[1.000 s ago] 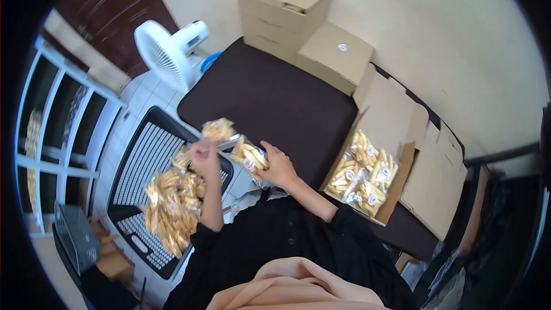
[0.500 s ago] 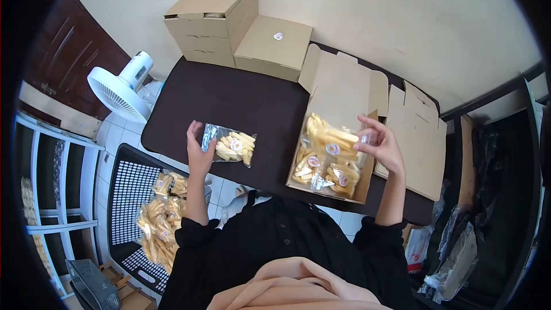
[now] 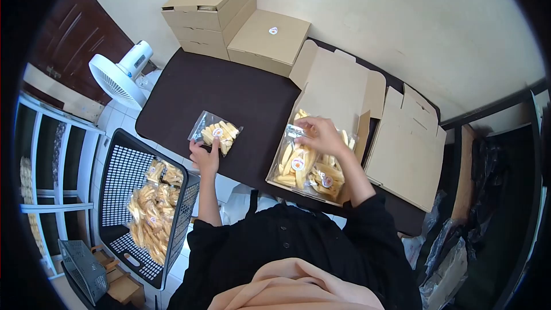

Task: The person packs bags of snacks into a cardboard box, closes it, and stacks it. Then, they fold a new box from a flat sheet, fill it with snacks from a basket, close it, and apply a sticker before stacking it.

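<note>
1. Table [image 3: 247,89]: carrying everything below except the basket.
2. Basket [image 3: 121,166]: standing off the table's left end, still holding many packets [image 3: 152,206], unboxed.
3. Open box [image 3: 338,89]: sitting at the front edge, right of middle, lid standing open; several packets already lying inside, so filling looks well along.
4. Closed boxes [image 3: 270,43]: sitting along the back edge toward the back left corner.
5. Right hand [image 3: 324,138]: pinching the clear top of a boxed packet [image 3: 297,166] at the box's left side; was holding one higher, farther right, last frame.
6. Left hand [image 3: 205,158]: spreading its fingers, touching the loose packet's near side.
7. Loose packet [image 3: 220,133]: lying near the front edge, left half, unboxed as before.
</note>
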### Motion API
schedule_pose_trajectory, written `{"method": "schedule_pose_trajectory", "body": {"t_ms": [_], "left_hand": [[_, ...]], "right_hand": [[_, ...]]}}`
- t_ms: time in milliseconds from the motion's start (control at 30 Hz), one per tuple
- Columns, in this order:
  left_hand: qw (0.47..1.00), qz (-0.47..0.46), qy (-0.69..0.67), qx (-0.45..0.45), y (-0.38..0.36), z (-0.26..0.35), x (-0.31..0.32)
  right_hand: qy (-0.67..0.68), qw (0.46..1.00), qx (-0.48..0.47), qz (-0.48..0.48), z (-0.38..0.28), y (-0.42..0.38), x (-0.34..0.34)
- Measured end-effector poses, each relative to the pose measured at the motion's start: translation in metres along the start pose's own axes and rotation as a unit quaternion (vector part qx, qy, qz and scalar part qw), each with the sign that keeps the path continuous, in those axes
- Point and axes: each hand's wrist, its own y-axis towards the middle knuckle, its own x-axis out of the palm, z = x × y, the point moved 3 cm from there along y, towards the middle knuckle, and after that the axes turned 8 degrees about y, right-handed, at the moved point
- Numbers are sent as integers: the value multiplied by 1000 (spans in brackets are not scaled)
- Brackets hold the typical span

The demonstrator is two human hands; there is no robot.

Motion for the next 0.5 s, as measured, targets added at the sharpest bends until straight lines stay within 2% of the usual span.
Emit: {"method": "schedule_pose_trajectory", "body": {"t_ms": [33,67,133,167,233,300,367,400,500], "left_hand": [[1000,3,2,0,4,-2,0],[998,-23,-60,26,7,-2,2],[967,-56,-224,107,13,1,10],[952,-74,-259,143,14,1,13],[897,-109,-410,123,3,17,10],[893,-136,-416,110,-3,32,4],[887,-162,-421,98,-4,40,0],[875,-163,-449,85,-3,44,-4],[837,-193,-506,79,-1,62,-24]], "right_hand": [[-183,972,-91,116,-16,-8,0],[-100,981,-38,160,-18,-15,3],[-101,977,-35,185,-26,-39,13],[-103,972,-31,207,-29,-51,17],[-119,974,-35,189,-29,-68,30],[-135,976,-35,170,-22,-76,42],[-70,987,-17,147,-9,-76,53],[-83,986,-17,146,-14,-76,50],[-129,968,-17,213,-30,-76,39]]}}
